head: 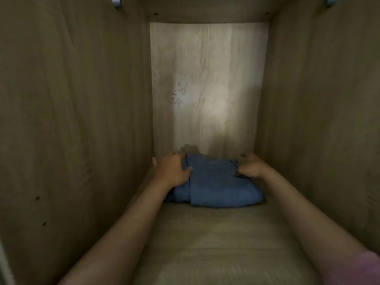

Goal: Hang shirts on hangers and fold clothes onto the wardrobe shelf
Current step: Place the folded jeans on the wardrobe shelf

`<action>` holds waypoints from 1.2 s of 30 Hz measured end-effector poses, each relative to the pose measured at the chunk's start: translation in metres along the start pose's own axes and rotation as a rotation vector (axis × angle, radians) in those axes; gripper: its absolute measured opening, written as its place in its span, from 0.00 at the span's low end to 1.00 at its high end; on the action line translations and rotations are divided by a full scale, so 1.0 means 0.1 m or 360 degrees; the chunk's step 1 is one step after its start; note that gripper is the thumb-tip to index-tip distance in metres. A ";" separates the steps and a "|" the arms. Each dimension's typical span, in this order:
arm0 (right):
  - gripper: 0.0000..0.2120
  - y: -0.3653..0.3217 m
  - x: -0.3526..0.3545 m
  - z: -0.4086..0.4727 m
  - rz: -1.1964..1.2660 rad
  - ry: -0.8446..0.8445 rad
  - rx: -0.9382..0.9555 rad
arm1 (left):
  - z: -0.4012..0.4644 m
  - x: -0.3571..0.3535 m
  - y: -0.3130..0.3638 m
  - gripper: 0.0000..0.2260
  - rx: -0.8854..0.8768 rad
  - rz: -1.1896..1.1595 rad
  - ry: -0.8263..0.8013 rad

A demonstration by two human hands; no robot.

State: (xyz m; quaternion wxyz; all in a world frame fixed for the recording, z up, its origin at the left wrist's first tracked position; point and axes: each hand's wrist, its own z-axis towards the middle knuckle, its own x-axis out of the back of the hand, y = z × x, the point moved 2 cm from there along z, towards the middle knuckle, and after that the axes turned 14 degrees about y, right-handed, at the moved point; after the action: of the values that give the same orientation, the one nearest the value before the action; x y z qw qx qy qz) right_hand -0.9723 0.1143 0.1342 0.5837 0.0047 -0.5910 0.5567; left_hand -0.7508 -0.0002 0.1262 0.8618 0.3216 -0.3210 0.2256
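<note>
A folded blue garment (218,186) lies at the back of the wardrobe shelf (209,243), close to the rear panel. My left hand (171,168) rests on its left far corner, fingers curled over the cloth and thumb pressed on top. My right hand (251,166) grips its right far corner, fingers bent around the edge. Both forearms reach in from the front. No hanger or other shirt is in view.
The compartment is narrow: a wooden side wall on the left (72,120), another on the right (320,120), a pale back panel (207,85) and a board overhead. Metal fittings (116,1) sit at the top corners. Bare shelf lies in front of the garment.
</note>
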 end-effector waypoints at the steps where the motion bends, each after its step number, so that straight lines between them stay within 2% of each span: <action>1: 0.36 -0.08 0.03 -0.05 -0.0010 0.0105 0.0093 | -0.04 -0.01 0.04 0.22 -0.0059 -0.0045 0.0003; 3: 0.32 -0.21 -0.01 -0.19 0.0034 0.0167 0.0286 | -0.14 -0.05 0.10 0.24 -0.0171 0.0003 -0.0035; 6: 0.24 -0.28 -0.21 -0.45 -0.0092 0.0044 0.0466 | -0.31 -0.14 0.06 0.28 -0.0255 0.0312 -0.0241; 9: 0.24 -0.12 -0.41 -0.55 -0.0312 0.0033 0.0539 | -0.46 -0.23 -0.07 0.29 -0.0209 0.0389 -0.0347; 13: 0.30 0.04 -0.54 -0.50 -0.0357 0.0006 0.0421 | -0.49 -0.29 -0.16 0.28 -0.0214 0.0383 -0.0347; 20: 0.30 0.10 -0.67 -0.25 -0.0320 0.0037 0.0407 | -0.31 -0.48 -0.23 0.26 -0.0240 0.0416 -0.0221; 25: 0.30 0.11 -0.75 -0.07 -0.0241 0.0071 0.0434 | -0.19 -0.57 -0.30 0.38 -0.0255 0.0434 -0.0062; 30: 0.24 0.15 -0.75 -0.06 -0.0018 0.0289 0.0509 | -0.17 -0.57 -0.28 0.38 -0.0270 0.0415 0.0025; 33: 0.16 0.15 -0.72 -0.17 0.0117 0.0582 0.0577 | -0.21 -0.52 -0.26 0.36 -0.0300 0.0331 0.0149; 36: 0.22 0.15 -0.71 -0.27 0.0150 0.0826 0.0576 | -0.34 -0.44 -0.22 0.33 -0.0308 0.0201 0.0176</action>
State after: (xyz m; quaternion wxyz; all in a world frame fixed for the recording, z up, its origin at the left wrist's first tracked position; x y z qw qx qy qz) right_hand -0.9411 0.0929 0.0670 0.6783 -0.0610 -0.3133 0.6619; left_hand -0.7542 -0.0002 0.0666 0.8893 0.2031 -0.3129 0.2646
